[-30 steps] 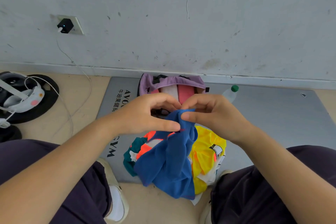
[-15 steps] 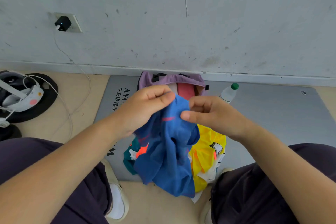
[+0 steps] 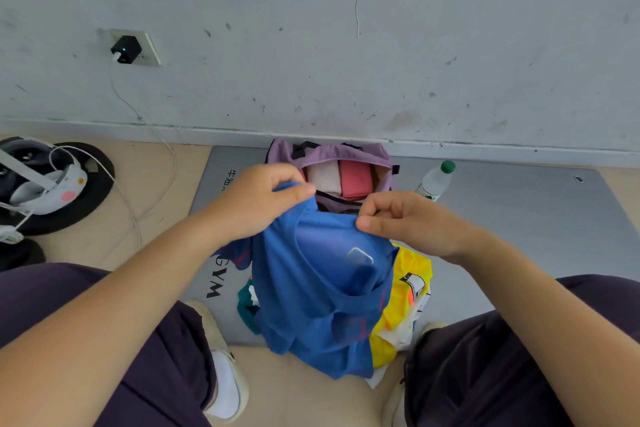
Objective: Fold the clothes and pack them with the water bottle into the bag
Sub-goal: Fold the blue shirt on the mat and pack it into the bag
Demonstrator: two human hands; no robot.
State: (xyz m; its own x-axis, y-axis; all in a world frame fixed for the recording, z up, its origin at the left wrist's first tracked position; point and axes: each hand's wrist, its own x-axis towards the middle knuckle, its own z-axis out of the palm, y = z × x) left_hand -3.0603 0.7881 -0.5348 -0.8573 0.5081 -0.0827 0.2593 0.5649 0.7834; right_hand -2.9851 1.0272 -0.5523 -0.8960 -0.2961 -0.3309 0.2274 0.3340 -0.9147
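Hands spread since before: left hand [image 3: 256,201] & right hand [image 3: 408,222] pinch blue shirt [image 3: 318,288] edge, held up before bag [image 3: 332,156] to straighten for folding.

The person wears dark purple trousers [image 3: 131,329] and pale, perhaps cream, slip-on shoes [image 3: 221,357] over white socks [image 3: 225,388]; both forearms are bare.

— Is the way into the purple bag [image 3: 360,153] open?
— Its mouth gapes, though folded pieces fill it (the bottle [image 3: 435,182] stands just beside). The held blue shirt [image 3: 322,288] hangs before it.
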